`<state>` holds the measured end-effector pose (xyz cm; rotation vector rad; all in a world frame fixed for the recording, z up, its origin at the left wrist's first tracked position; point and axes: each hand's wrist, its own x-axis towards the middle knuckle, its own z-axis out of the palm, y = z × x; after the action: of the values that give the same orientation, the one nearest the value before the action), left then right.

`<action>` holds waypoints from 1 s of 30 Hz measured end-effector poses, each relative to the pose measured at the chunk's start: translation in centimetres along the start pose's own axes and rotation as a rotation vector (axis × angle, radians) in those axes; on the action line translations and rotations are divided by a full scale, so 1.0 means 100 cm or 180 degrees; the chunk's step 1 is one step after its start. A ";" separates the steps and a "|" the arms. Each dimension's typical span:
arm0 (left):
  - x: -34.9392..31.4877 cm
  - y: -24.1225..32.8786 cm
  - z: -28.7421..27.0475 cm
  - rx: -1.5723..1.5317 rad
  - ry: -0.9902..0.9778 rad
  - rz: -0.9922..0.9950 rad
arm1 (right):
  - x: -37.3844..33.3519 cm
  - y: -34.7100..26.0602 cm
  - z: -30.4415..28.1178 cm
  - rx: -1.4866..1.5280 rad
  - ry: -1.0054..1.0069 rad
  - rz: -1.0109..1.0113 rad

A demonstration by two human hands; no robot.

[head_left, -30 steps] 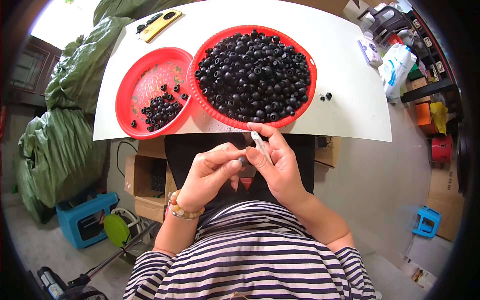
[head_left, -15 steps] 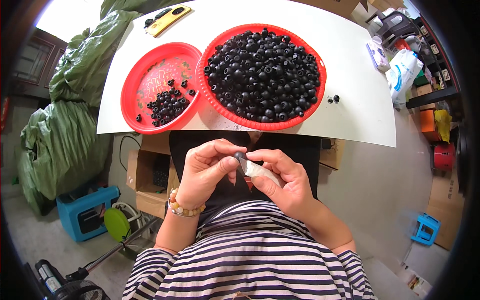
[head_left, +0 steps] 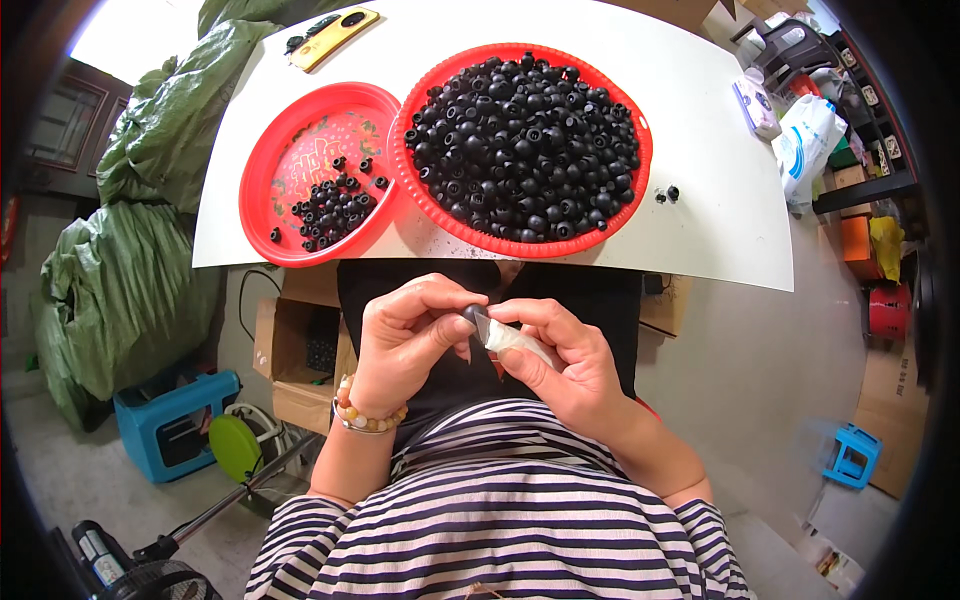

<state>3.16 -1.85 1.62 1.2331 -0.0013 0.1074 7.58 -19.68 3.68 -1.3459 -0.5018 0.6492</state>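
Between the thumb and fingers of my left hand (head_left: pixel 412 335) is pinched a small round black plastic piece (head_left: pixel 473 314). My right hand (head_left: pixel 560 355) is closed round the white-wrapped handle of a small knife (head_left: pixel 516 341). Its short grey blade touches the black piece, with my right fingertips close by. Just beyond my hands, a large red basket (head_left: pixel 398 180) on the table is heaped with similar black pieces (head_left: pixel 525 150). To its left lies a red tray (head_left: pixel 262 150) with a smaller cluster of hollow black pieces (head_left: pixel 335 215) in its lower right part.
The white table (head_left: pixel 700 225) bears a yellow phone (head_left: pixel 335 40) at the far left and a tissue pack (head_left: pixel 757 107) at the right. Loose black bits (head_left: pixel 672 193) lie beside the basket. Green sacks (head_left: pixel 130 300), a blue stool (head_left: pixel 178 420) and an opened cardboard box (head_left: pixel 300 350) stand left.
Both hands have shifted very slightly to the left. The knife blade stays against the black piece, and the grips look the same.
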 end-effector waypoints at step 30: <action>-0.003 -0.009 -0.002 -0.1594 -0.0652 -0.1192 | 0.010 0.000 -0.006 0.0064 0.0127 0.0046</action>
<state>2.90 -1.98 0.72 0.7225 0.0233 -0.3294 8.73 -19.46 3.54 -1.3421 -0.4527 0.6365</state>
